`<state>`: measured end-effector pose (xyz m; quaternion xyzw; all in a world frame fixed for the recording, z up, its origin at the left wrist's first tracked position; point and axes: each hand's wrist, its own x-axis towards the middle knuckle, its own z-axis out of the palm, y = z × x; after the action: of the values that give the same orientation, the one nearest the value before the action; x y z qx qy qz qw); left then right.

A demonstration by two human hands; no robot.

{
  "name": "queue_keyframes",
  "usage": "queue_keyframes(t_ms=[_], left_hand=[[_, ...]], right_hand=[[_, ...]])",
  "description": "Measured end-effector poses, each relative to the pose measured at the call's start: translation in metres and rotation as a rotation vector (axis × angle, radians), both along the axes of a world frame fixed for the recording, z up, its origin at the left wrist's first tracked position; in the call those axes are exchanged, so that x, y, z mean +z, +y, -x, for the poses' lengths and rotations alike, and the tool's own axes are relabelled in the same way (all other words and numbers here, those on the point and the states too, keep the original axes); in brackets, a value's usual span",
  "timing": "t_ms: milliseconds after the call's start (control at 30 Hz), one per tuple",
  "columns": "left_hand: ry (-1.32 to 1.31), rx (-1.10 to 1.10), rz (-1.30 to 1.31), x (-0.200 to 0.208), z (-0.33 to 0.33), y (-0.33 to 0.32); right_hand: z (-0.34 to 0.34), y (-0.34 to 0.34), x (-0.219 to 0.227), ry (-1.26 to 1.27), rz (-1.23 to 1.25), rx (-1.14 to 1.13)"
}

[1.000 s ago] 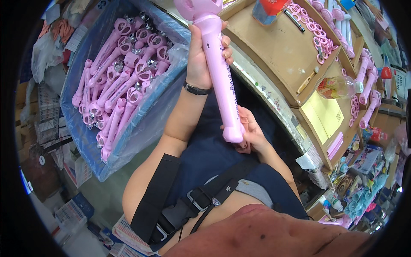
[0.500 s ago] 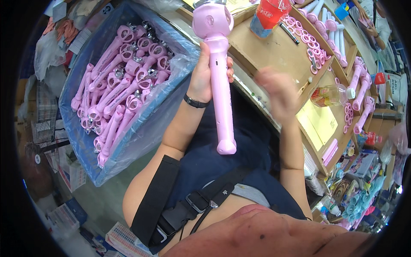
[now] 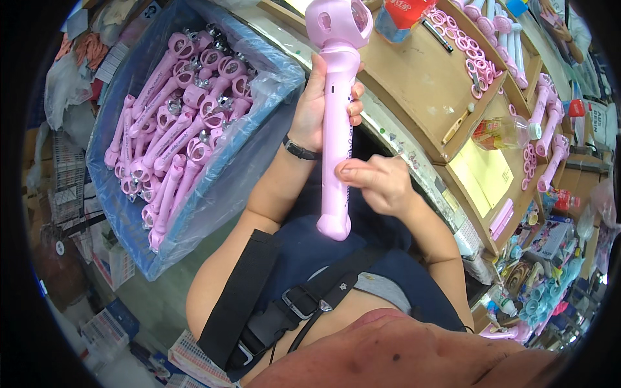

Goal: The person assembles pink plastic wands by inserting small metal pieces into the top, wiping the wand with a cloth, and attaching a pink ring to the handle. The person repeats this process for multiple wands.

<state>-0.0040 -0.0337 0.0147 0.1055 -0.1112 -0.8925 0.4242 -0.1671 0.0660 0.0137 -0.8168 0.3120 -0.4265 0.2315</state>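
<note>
So the left hand (image 3: 312, 113) was wrapped around a pink wand (image 3: 335, 136), thumb up one side and fingers clamped on the other, just below its round head. The right hand (image 3: 387, 186) had its fingers curled in, with the thumb tip over the lower half of the handle. Couldn't tell if that thumb was really touching, or if anything was pinched in there. The wand was pretty much upright in view, in front of the person's dark blue clothes, its rounded end down near the lap. A dark watch (image 3: 300, 149) sat on the left wrist. Off to the left was a bin with a blue plastic liner (image 3: 217, 204), holding a heap of similar wands (image 3: 171, 126). To the right, cardboard trays (image 3: 404, 87) held pink rings (image 3: 477, 64), a brush (image 3: 457, 126), yellow paper (image 3: 482, 178) and a clear bottle (image 3: 501, 134).
</note>
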Motion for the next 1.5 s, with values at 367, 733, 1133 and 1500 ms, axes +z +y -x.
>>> queue_keyframes(t_ms=[367, 733, 1133, 1500], left_hand=[[-0.044, -0.006, -0.021, -0.001, 0.001, 0.003], [-0.07, 0.041, 0.049, 0.008, -0.001, 0.001], [0.009, 0.04, 0.081, 0.004, -0.005, 0.001], [0.045, 0.12, 0.057, -0.005, -0.015, -0.007]], right_hand=[[-0.009, 0.013, -0.005, -0.083, 0.007, 0.157], [-0.012, 0.018, 0.009, -0.108, -0.168, 0.189], [-0.014, 0.016, 0.01, -0.004, -0.188, 0.002], [0.077, -0.097, 0.059, -0.429, 0.346, -0.538]])
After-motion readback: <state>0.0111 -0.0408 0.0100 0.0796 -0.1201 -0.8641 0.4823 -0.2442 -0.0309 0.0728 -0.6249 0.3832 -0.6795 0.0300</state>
